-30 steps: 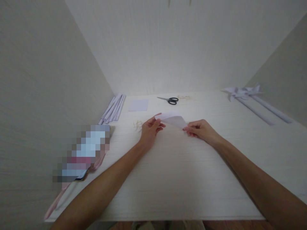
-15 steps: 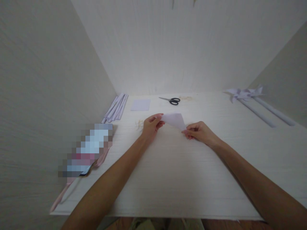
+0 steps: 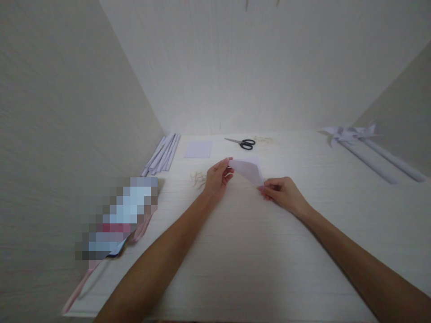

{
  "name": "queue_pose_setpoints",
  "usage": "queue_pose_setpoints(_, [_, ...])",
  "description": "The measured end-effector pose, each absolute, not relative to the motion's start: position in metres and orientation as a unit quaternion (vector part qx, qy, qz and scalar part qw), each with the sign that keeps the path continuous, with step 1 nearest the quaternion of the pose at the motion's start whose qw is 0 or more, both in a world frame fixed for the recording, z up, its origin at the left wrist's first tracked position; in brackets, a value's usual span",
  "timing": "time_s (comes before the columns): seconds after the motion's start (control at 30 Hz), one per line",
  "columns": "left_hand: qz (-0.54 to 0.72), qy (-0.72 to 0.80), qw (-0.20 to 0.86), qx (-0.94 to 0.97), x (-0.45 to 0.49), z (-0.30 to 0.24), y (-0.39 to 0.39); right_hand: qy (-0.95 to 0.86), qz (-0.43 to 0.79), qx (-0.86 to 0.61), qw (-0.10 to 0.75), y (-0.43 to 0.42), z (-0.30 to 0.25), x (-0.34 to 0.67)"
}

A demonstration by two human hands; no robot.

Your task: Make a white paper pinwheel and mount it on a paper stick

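Note:
A thin white sheet of paper [image 3: 248, 168], folded on the diagonal into a triangle-like shape, is stretched between my two hands above the white table [image 3: 235, 251]. My left hand [image 3: 218, 177] pinches its left corner between thumb and fingers. At the lower right corner, my right hand [image 3: 276, 190] pinches the paper with its fingertips. The long near edge sags a little between the hands. Just beyond lie black-handled scissors [image 3: 245, 143], blades to the left. A square of white paper [image 3: 198, 149] is flat on the table behind my left hand.
Rolled paper sticks [image 3: 162, 154] are piled at the left wall. Two paper pinwheels [image 3: 350, 133] on thick paper sticks [image 3: 368, 162] lie at the right. Thin straw-coloured bits [image 3: 198, 179] lie beside my left hand, others [image 3: 264, 140] near the scissors. A pixelated object [image 3: 124, 215] with pink strap sits left.
The view has shifted slightly. Both hands keep their pinch on the paper, whose near layer now bows and lifts apart a little more from the far layer.

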State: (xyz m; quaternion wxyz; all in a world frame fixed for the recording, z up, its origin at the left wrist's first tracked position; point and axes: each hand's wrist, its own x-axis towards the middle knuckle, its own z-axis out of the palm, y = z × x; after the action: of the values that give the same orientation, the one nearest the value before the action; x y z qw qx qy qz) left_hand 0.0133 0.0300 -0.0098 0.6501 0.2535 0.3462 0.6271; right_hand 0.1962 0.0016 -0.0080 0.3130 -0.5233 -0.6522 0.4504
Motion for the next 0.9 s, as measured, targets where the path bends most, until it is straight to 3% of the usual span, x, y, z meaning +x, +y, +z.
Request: queue_pose_setpoints(0.9, [0.621, 0.360, 0.638, 0.279, 0.0118, -0.0092, 0.0293, -0.649, 0.460, -0.523, 0.305, 0.0036, -0.0095, 0.1980])
